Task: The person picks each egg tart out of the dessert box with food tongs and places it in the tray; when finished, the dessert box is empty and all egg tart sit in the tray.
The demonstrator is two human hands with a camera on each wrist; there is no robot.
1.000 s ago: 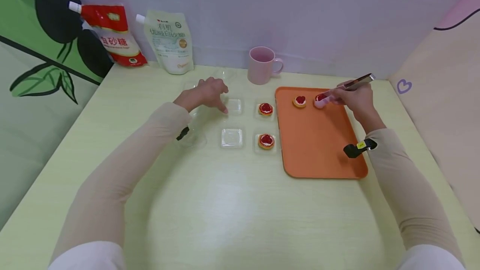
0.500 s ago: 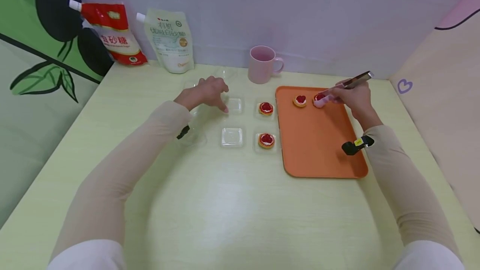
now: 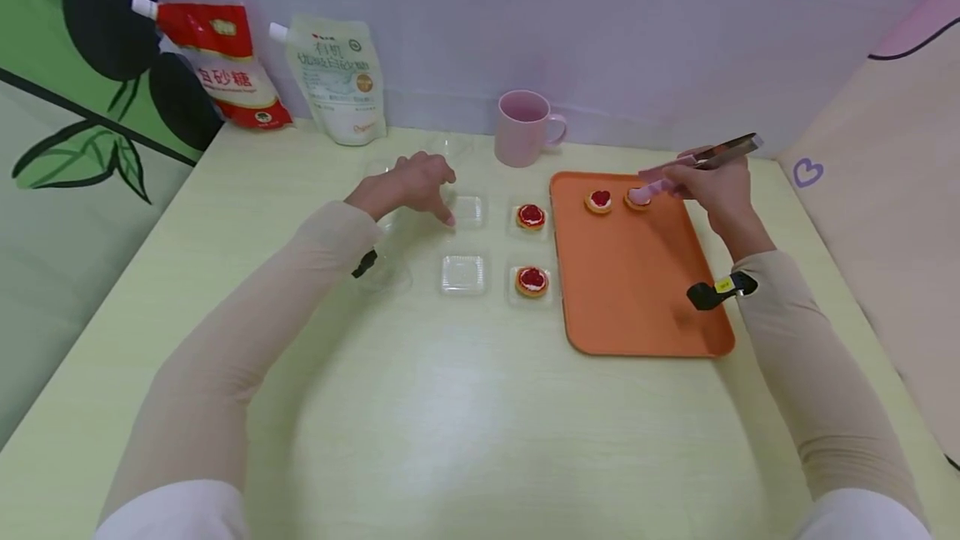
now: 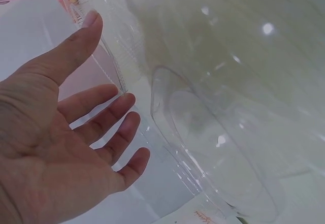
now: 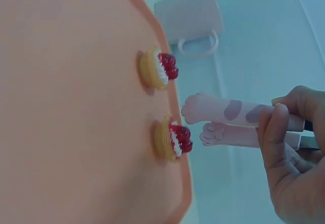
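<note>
My right hand [image 3: 716,186] grips a pair of tongs [image 5: 228,109] with pink cat-paw tips, held apart. The tips are close over a small tart [image 5: 165,140] with white cream and red berries, near the back edge of the orange tray [image 3: 637,290]. A second tart [image 3: 599,202] sits to its left on the tray. My left hand [image 3: 420,186] has its fingers spread and holds nothing. In the left wrist view its fingertips are right at the edge of clear plastic packaging [image 4: 203,132]. Beside its thumb in the head view stands a clear plastic box [image 3: 471,211].
Left of the tray, two more tarts [image 3: 531,217] sit in clear boxes. Another clear box [image 3: 463,273] lies in front of the left hand's thumb. A pink mug [image 3: 521,130], a red-and-white pouch [image 3: 228,65] and a pale green pouch [image 3: 337,82] stand along the back.
The right hand has shifted slightly right and the tongs' tips have risen and spread apart over the tart. The left hand has stayed in place.
</note>
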